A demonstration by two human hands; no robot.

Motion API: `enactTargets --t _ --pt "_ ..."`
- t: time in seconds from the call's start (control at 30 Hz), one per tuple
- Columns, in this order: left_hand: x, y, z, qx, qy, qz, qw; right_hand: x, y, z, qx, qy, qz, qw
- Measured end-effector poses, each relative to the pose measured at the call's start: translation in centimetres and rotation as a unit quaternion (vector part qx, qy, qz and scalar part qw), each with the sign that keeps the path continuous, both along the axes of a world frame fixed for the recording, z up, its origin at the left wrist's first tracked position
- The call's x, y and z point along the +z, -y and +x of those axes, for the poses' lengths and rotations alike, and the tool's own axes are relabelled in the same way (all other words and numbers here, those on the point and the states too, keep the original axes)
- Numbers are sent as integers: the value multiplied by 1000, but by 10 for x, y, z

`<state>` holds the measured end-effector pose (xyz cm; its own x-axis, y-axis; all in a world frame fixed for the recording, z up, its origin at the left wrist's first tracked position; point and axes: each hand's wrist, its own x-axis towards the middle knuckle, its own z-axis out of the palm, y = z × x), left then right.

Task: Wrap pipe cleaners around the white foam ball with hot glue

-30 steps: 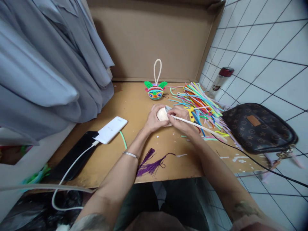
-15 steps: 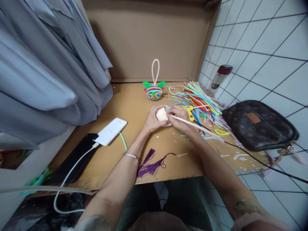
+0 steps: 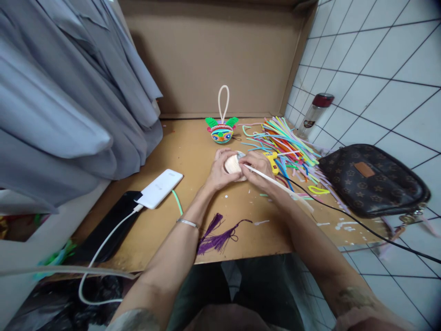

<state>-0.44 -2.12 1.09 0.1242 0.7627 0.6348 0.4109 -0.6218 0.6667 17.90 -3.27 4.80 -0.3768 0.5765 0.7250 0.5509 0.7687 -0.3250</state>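
Above the middle of the table, my left hand [image 3: 220, 169] is wrapped round a small cream-coloured rounded piece [image 3: 233, 164]. My right hand [image 3: 257, 169] pinches a long white fuzzy stem [image 3: 279, 182] at the right side of that piece; the stem's free end trails over my right forearm. A yellow glue gun [image 3: 272, 162] lies just beyond my right hand. Behind my hands sits a colourful animal-head ornament [image 3: 221, 133] with green ears and a white loop. Two purple tassels [image 3: 220, 238] lie near the front edge.
Many coloured fuzzy stems [image 3: 289, 140] lie at the back right, near a red-capped bottle [image 3: 315, 115] and a brown bag [image 3: 374, 179]. A black cable [image 3: 344, 213] crosses the right side. A white power bank [image 3: 160, 187] rests at left beside a grey curtain [image 3: 76, 92].
The white stem's free end has shifted slightly left and down along my right forearm. Both hands have kept nearly the same place and grip.
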Motion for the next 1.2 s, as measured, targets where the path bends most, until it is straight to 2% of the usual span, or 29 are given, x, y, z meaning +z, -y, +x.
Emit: enactTargets --t 0.73,1.2 --pt "5 6 2 5 -19 22 1000 3 2 0 7 10 -9 1000" --pt "4 9 4 11 6 -15 1000 3 3 0 12 -7 2 1000"
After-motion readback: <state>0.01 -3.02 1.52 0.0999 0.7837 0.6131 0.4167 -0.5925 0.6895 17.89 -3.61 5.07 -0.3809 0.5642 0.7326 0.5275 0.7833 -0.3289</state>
